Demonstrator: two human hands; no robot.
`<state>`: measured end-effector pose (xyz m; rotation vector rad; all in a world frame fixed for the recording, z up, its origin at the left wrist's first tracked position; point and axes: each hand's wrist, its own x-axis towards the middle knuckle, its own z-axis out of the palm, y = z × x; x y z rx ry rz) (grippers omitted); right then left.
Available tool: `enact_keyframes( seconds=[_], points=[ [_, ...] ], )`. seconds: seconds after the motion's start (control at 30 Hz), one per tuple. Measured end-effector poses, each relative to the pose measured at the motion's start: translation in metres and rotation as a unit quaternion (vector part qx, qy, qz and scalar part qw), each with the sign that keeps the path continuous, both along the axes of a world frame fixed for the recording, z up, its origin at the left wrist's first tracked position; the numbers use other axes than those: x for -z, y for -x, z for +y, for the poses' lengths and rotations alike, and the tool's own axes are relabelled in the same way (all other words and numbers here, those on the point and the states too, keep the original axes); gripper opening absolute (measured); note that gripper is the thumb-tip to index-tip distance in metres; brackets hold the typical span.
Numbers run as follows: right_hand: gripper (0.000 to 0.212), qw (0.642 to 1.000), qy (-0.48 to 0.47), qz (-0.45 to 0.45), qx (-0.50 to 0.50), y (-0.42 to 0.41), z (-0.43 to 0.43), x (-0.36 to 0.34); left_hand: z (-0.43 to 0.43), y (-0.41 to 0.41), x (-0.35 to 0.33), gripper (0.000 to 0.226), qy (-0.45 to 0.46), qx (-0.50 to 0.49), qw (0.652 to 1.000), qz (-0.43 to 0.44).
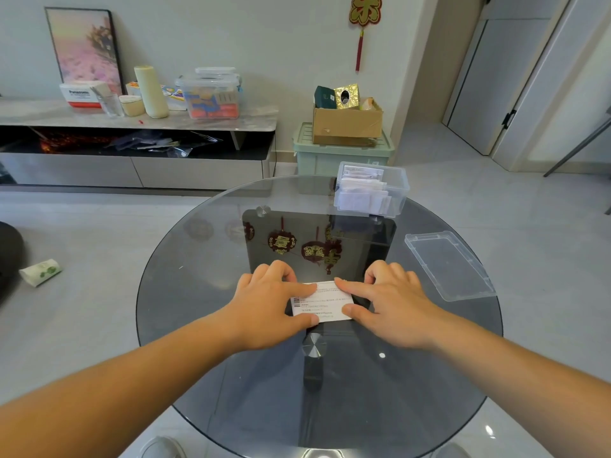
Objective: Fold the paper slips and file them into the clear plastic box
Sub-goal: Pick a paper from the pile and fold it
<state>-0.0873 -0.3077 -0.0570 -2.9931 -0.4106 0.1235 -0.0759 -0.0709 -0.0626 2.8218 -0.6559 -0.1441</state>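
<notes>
The left hand (267,302) and right hand (393,305) are pressing the paper slip (325,304) flat at the centre of the glass table (198,292), forefingers and thumbs straight, gripping nothing, evidently creasing a fold, with pinching and filing pending into the clear plastic box (395,193) at one o'clock.

I am finding bare glass lying open over the table's (185,292) left half and along its near edge. The box (372,191) is standing at the far edge and the lid (449,266) is lying by the right edge, leaving a free lane between them.
</notes>
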Motion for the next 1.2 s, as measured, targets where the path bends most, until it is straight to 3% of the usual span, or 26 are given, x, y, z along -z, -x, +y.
enact_keyframes(
  seconds=[0.17,0.33,0.47,0.63,0.7,0.8,0.87,0.93,1.0,1.1,1.2],
  points=[
    [0.051,0.999,-0.045,0.021,-0.001,-0.004,0.003,-0.003,-0.004,-0.014,-0.011,0.058,0.024,-0.011,0.998,0.054],
    [0.048,0.993,-0.111,0.037,-0.011,-0.013,0.007,-0.007,-0.012,-0.031,-0.018,0.082,0.025,-0.033,0.991,0.127],
    [0.067,0.988,-0.144,0.056,-0.01,-0.02,0.012,-0.009,-0.018,-0.036,-0.021,0.062,0.052,-0.033,0.987,0.146],
    [0.068,0.982,-0.179,0.062,-0.013,-0.023,0.012,-0.005,-0.019,-0.036,-0.022,0.058,0.071,-0.019,0.986,0.146],
    [0.06,0.976,-0.217,0.033,-0.008,-0.02,0.012,-0.005,-0.019,-0.035,-0.021,0.058,0.061,-0.013,0.99,0.127],
    [0.036,0.979,-0.193,-0.029,-0.054,-0.013,0.012,-0.005,-0.019,-0.032,-0.022,0.06,0.051,-0.018,0.992,0.112],
    [0.021,0.976,-0.203,-0.008,-0.079,-0.006,0.014,-0.005,-0.018,-0.029,-0.024,0.065,0.075,-0.021,0.989,0.124],
    [0.024,0.977,-0.194,0.007,-0.093,0.001,0.017,-0.001,-0.017,-0.023,-0.029,0.071,0.092,-0.01,0.986,0.14],
    [0.028,0.979,-0.181,0.011,-0.093,0.006,0.017,-0.002,-0.016,-0.019,-0.033,0.059,0.108,0.008,0.98,0.164],
    [0.051,0.981,-0.169,0.01,-0.096,0.012,0.015,-0.006,-0.012,-0.014,-0.036,0.018,0.198,-0.024,0.944,0.264],
    [0.083,0.985,-0.132,0.0,-0.111,0.021,0.015,-0.009,-0.012,-0.01,-0.04,0.024,0.355,-0.134,0.824,0.42]
  ],
)
